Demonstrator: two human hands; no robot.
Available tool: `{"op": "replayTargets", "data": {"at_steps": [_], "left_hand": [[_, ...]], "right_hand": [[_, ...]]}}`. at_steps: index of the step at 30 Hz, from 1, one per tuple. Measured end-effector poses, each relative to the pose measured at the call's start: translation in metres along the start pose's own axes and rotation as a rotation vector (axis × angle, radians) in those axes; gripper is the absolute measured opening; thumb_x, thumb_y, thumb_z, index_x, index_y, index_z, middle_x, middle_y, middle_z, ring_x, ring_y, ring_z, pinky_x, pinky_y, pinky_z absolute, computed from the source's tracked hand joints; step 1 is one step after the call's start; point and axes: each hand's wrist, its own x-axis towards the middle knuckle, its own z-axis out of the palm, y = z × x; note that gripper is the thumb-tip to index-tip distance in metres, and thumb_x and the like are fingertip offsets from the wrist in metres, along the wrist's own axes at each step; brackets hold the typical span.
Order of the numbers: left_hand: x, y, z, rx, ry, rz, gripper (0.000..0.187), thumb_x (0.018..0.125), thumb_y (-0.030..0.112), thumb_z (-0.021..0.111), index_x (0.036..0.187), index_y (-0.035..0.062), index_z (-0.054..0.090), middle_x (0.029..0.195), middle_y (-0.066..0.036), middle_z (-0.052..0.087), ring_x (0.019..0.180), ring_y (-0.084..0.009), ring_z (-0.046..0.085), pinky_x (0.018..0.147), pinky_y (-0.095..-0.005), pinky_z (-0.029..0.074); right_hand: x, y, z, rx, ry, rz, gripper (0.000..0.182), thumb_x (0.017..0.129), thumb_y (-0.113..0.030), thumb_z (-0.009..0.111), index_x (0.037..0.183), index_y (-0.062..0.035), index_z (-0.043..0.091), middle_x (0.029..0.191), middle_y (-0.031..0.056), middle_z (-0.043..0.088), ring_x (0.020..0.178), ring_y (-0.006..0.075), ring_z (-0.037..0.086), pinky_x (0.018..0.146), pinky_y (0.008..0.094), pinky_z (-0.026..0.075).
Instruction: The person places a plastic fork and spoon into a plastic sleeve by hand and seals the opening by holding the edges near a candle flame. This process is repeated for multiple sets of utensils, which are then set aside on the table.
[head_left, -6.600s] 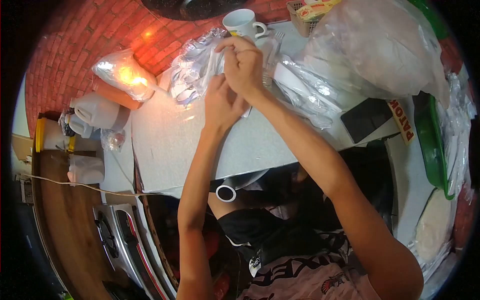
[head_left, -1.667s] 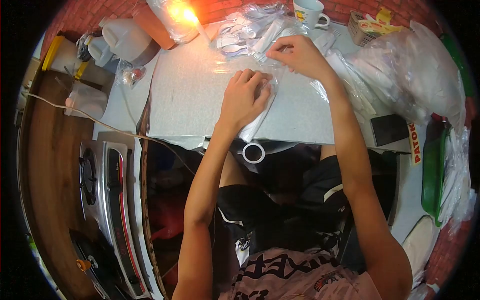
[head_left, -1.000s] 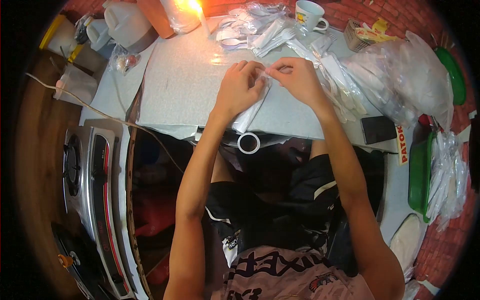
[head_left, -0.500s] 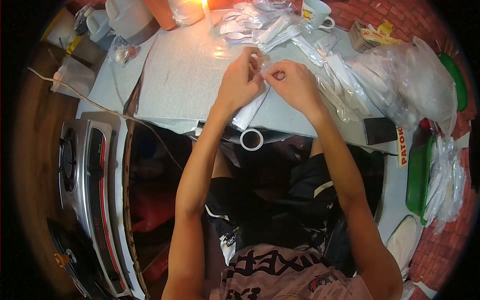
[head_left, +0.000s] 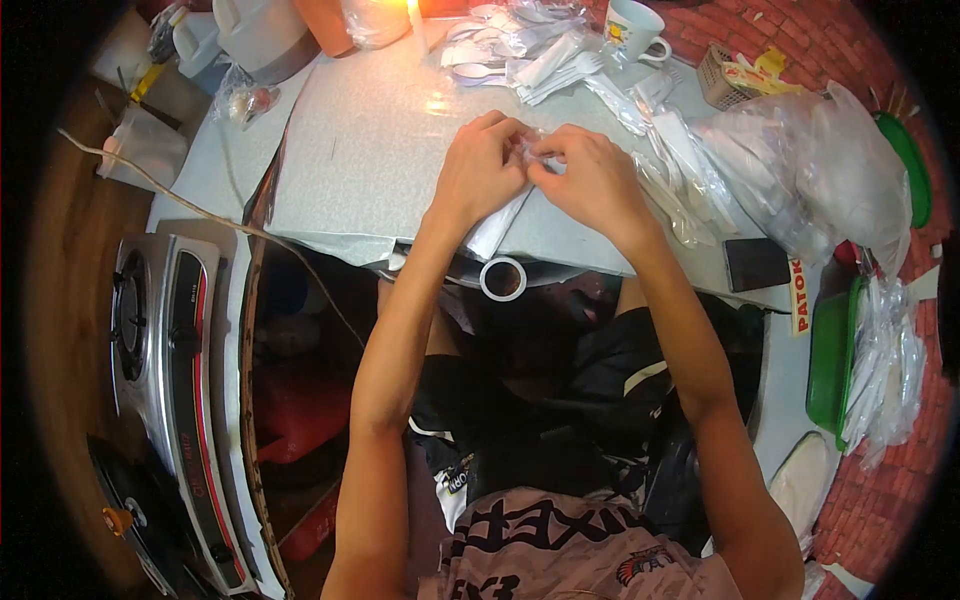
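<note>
Both hands meet over the grey-white table. My left hand has its fingers closed on the clear plastic of a narrow wrapped packet. Beside it, my right hand pinches the same clear plastic between thumb and fingers. The packet's white lower part slants down toward the table's front edge, partly under my left hand. What lies inside its upper end is hidden by my fingers. Wrapped plastic cutlery lies just beyond my hands, with more packets to the right.
A lit candle stands at the back. Near the front edge is a round cup with dark contents. A mug, small basket, plastic bag, phone and green tray are rightward. A gas stove stands left.
My right hand's fingers have come down and curled in more around the plastic. My left hand's raised fingers have folded lower over the packet's top.
</note>
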Motion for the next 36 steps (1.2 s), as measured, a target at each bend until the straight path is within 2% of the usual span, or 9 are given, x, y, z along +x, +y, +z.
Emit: {"op": "replayTargets", "data": {"at_steps": [10, 13, 17, 19, 22, 26, 29, 32, 36], "left_hand": [[-0.002, 0.004, -0.002, -0.064, -0.014, -0.085, 0.027, 0.077, 0.004, 0.059, 0.096, 0.0006, 0.077, 0.088, -0.019, 0.066, 0.075, -0.0318, 0.066, 0.073, -0.0396, 0.052], [-0.002, 0.004, -0.003, -0.065, -0.021, -0.088, 0.028, 0.078, 0.004, 0.058, 0.098, 0.0011, 0.078, 0.090, -0.018, 0.067, 0.075, -0.0308, 0.066, 0.074, -0.0388, 0.053], [-0.003, 0.009, -0.005, -0.109, 0.023, -0.101, 0.026, 0.082, 0.005, 0.058, 0.099, 0.0017, 0.078, 0.091, -0.016, 0.067, 0.073, -0.0257, 0.065, 0.073, -0.0349, 0.053], [-0.004, 0.009, -0.008, -0.199, 0.047, -0.116, 0.024, 0.085, 0.005, 0.059, 0.100, 0.0013, 0.077, 0.092, -0.014, 0.067, 0.075, -0.0225, 0.065, 0.073, -0.0335, 0.053], [-0.003, 0.000, -0.007, -0.395, 0.141, -0.136, 0.020, 0.089, 0.007, 0.061, 0.099, 0.0007, 0.077, 0.095, -0.011, 0.068, 0.077, -0.0175, 0.065, 0.070, -0.0309, 0.052], [0.001, -0.011, -0.007, -0.609, 0.246, -0.304, 0.017, 0.096, 0.015, 0.067, 0.099, 0.0009, 0.075, 0.093, -0.007, 0.070, 0.075, -0.0126, 0.063, 0.066, -0.0279, 0.050], [0.004, -0.006, -0.007, -0.523, 0.139, -0.333, 0.021, 0.096, 0.021, 0.071, 0.101, 0.0009, 0.073, 0.085, -0.004, 0.070, 0.071, -0.0092, 0.060, 0.063, -0.0246, 0.047], [0.002, -0.014, -0.010, -0.549, 0.021, -0.421, 0.020, 0.095, 0.018, 0.073, 0.103, -0.0006, 0.072, 0.080, -0.002, 0.070, 0.070, -0.0061, 0.058, 0.061, -0.0230, 0.045], [0.003, -0.010, -0.009, -0.723, 0.074, -0.385, 0.016, 0.094, 0.014, 0.074, 0.101, -0.0013, 0.072, 0.082, -0.002, 0.070, 0.068, -0.0052, 0.057, 0.060, -0.0220, 0.043]], "right_hand": [[-0.034, 0.004, 0.013, 0.053, 0.173, -0.182, 0.022, 0.084, -0.009, 0.067, 0.103, -0.0063, 0.076, 0.105, 0.0100, 0.067, 0.099, 0.0327, 0.065, 0.091, 0.0441, 0.052], [-0.020, 0.017, 0.008, 0.174, 0.167, -0.166, 0.018, 0.087, -0.013, 0.068, 0.101, -0.0055, 0.075, 0.104, 0.0104, 0.067, 0.099, 0.0344, 0.065, 0.089, 0.0442, 0.052], [0.017, 0.046, 0.015, 0.096, 0.401, -0.081, 0.020, 0.092, -0.025, 0.071, 0.099, -0.0067, 0.076, 0.102, 0.0130, 0.069, 0.097, 0.0344, 0.067, 0.086, 0.0414, 0.053], [0.032, 0.054, 0.015, 0.273, -0.016, 0.014, 0.028, 0.095, -0.024, 0.071, 0.110, -0.0006, 0.073, 0.102, 0.0120, 0.070, 0.091, 0.0226, 0.069, 0.085, 0.0335, 0.053], [0.043, 0.061, 0.019, 0.566, -0.134, -0.005, 0.029, 0.097, -0.023, 0.069, 0.113, 0.0003, 0.072, 0.097, 0.0070, 0.072, 0.089, 0.0147, 0.066, 0.087, 0.0299, 0.052], [0.043, 0.060, 0.026, 0.823, -0.074, -0.052, 0.025, 0.100, -0.021, 0.066, 0.112, 0.0000, 0.072, 0.097, 0.0034, 0.073, 0.089, 0.0108, 0.063, 0.085, 0.0278, 0.051], [0.041, 0.058, 0.026, 0.952, -0.133, -0.056, 0.024, 0.102, -0.020, 0.064, 0.113, -0.0008, 0.071, 0.100, 0.0034, 0.073, 0.090, 0.0094, 0.063, 0.084, 0.0260, 0.050], [0.043, 0.060, 0.030, 1.028, -0.139, -0.085, 0.024, 0.102, -0.020, 0.063, 0.114, -0.0008, 0.070, 0.101, 0.0042, 0.073, 0.089, 0.0087, 0.063, 0.081, 0.0245, 0.050], [0.044, 0.055, 0.026, 1.022, -0.099, -0.025, 0.024, 0.103, -0.019, 0.062, 0.115, 0.0005, 0.070, 0.099, 0.0050, 0.073, 0.087, 0.0099, 0.065, 0.078, 0.0255, 0.053]]}}
